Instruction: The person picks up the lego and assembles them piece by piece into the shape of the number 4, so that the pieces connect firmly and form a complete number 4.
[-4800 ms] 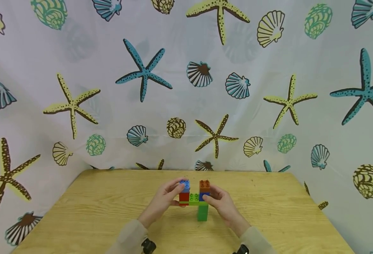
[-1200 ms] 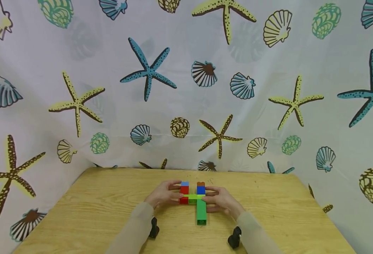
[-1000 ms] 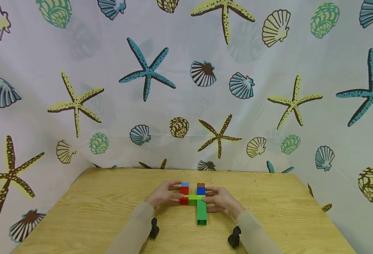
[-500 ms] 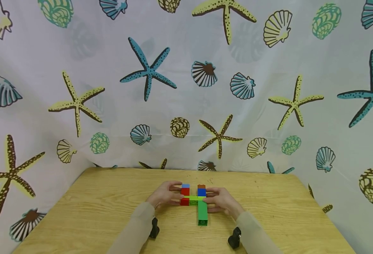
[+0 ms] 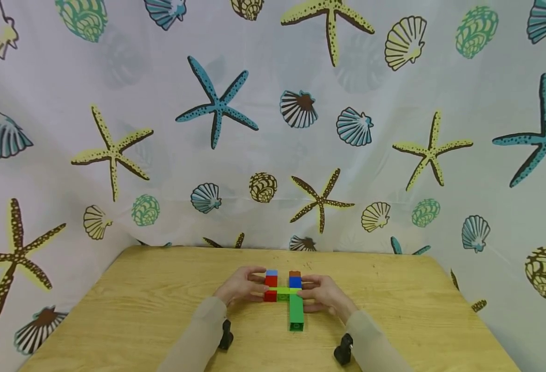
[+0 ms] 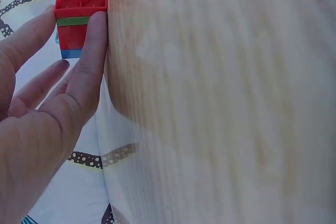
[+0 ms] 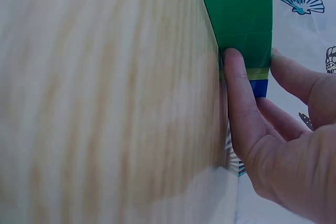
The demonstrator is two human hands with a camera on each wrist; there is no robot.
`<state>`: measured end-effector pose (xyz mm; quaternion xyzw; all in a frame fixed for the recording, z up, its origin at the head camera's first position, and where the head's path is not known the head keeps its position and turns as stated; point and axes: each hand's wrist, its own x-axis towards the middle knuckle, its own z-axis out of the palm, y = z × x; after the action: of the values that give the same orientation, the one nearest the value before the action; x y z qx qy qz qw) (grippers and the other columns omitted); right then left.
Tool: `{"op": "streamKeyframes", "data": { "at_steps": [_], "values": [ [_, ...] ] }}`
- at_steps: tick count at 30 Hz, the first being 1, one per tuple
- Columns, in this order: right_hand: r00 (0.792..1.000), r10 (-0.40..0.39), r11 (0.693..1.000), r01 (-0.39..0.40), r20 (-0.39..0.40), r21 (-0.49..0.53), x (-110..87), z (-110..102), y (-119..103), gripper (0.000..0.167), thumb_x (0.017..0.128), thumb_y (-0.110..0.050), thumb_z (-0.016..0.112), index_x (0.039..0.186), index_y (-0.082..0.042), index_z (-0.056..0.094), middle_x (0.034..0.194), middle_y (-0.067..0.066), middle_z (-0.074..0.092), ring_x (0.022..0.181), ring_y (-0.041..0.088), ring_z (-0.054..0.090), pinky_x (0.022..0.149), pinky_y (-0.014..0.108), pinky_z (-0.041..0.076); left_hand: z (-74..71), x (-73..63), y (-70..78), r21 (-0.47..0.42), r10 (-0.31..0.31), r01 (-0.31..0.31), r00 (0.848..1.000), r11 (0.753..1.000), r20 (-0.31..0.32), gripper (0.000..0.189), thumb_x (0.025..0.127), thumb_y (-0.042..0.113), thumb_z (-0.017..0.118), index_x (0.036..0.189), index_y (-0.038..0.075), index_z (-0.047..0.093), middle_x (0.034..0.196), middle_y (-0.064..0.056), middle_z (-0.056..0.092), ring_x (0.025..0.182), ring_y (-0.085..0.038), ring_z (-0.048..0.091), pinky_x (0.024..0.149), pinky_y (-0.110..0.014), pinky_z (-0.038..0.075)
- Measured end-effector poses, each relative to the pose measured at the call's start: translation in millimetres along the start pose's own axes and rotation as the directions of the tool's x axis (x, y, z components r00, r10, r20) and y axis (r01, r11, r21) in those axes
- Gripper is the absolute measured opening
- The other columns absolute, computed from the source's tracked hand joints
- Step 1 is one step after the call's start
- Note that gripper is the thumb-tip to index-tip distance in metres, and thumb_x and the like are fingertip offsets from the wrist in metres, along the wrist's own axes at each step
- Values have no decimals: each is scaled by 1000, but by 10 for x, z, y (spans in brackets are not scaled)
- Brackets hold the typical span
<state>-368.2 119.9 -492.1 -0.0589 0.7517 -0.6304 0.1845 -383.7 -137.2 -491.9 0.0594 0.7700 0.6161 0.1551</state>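
An H-like shape of joined toy building bricks lies on its side on the wooden table. Its left column has a light blue brick at the far end and red bricks nearer. A lime brick bridges to the right column: brown brick, dark blue brick, then a longer green part pointing toward me. My left hand pinches the left column at the red bricks, thumb on top. My right hand grips the right column around the lime layer; its far fingers are partly hidden.
A white cloth printed with starfish and shells hangs behind the table and along both sides. Black wrist devices sit on the left sleeve and the right sleeve.
Since the oldest frame, the brick shape has tipped back from upright onto the table, its studs now facing away. Over the last second it slid only very slightly; both hands kept their hold.
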Motion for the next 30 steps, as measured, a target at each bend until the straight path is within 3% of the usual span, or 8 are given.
{"op": "streamKeyframes", "data": {
  "at_steps": [30],
  "values": [
    [1000,5,1000,-5,3,1,-7,-13,48,58,93,-9,67,145,-2,43,143,24,48,114,27,62,79,42,59,6,-19,-24,-3,15,-15,1000,1000,-3,58,89,0,68,141,-5,43,131,-28,54,107,-34,65,83,-47,57]
  ]
}}
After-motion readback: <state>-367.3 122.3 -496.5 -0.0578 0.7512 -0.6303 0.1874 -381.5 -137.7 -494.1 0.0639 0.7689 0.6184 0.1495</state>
